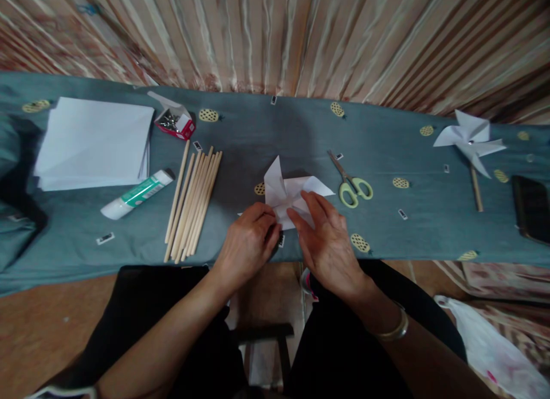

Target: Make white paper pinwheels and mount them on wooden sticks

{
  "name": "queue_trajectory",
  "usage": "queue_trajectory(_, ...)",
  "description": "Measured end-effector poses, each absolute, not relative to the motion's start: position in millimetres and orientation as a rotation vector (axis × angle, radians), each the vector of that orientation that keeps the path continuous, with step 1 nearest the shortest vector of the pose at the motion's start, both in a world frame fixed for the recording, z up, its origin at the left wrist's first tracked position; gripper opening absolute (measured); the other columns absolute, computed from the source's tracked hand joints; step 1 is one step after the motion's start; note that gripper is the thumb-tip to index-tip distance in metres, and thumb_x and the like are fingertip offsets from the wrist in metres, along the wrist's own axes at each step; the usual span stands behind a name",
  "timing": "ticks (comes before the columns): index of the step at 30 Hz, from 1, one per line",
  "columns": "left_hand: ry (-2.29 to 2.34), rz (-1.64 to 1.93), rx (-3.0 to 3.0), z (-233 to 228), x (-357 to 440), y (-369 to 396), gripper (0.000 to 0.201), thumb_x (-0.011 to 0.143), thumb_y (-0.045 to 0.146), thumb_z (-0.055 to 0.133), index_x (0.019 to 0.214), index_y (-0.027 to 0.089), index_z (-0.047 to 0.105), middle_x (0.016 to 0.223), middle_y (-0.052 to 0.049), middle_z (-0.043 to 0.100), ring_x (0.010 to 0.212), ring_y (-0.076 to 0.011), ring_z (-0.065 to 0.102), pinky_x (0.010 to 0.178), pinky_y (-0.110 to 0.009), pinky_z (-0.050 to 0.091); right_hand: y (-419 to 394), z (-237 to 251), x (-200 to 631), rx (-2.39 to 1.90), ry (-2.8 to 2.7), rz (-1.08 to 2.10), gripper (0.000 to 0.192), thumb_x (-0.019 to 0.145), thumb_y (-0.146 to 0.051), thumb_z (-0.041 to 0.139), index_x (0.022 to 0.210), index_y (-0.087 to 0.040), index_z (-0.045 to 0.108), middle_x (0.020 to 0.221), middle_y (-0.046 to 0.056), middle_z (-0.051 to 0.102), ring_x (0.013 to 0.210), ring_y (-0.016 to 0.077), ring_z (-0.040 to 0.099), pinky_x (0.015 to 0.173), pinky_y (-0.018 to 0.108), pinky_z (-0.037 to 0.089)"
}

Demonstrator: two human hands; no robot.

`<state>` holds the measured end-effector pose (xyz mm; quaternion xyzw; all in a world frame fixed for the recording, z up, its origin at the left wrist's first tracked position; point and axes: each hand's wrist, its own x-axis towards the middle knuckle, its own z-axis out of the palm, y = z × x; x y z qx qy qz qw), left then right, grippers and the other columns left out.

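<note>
A white paper pinwheel (296,187) with folded blades lies on the cloth-covered table in front of me. My left hand (253,233) pinches its near left part, the fingers curled together at the paper. On the other side my right hand (324,233) rests over the near right blade, thumb and fingers apart and touching the paper. The palm hides part of that blade. Just right of the pinwheel lie scissors (350,184) with light green handles, their blades pointing away from me.
To the left are wooden sticks (193,204), a glue stick (137,194), a stack of white paper (94,141) and a red box of pins (175,121). A pinwheel on a stick (470,141) and a dark phone (531,207) lie at the right. A curtain (275,38) hangs behind.
</note>
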<state>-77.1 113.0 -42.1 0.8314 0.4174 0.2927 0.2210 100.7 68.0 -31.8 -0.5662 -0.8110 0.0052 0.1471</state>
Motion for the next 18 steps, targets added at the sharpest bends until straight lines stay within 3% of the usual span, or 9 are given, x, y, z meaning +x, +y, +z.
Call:
queue_trajectory(14,1.166,0.779,2.287,-41.0,-76.9,112.5,0.012,0.088,0.015,0.054,0.081,0.013,0.063,0.091,-0.009,0.064,0.081,-0.0185,0.063,0.074,-0.032,0.056,69.5,-35.1,99.3,-1.644,-2.310,0.079,0.042,0.095,-0.018,0.040,0.134,-0.030,0.050,0.148,0.009,0.039,0.140,0.0342,0.032,0.098,0.053,0.043)
queue_trajectory(18,1.175,0.764,2.282,-40.2,-77.0,113.0,0.012,0.089,0.015,0.054,0.080,0.014,0.063,0.090,-0.008,0.064,0.081,-0.0178,0.063,0.074,-0.031,0.056,71.6,-37.2,99.7,-1.638,-2.313,0.046,0.041,0.094,-0.017,0.040,0.132,-0.026,0.051,0.148,0.012,0.038,0.140,0.0348,0.031,0.099,0.051,0.042)
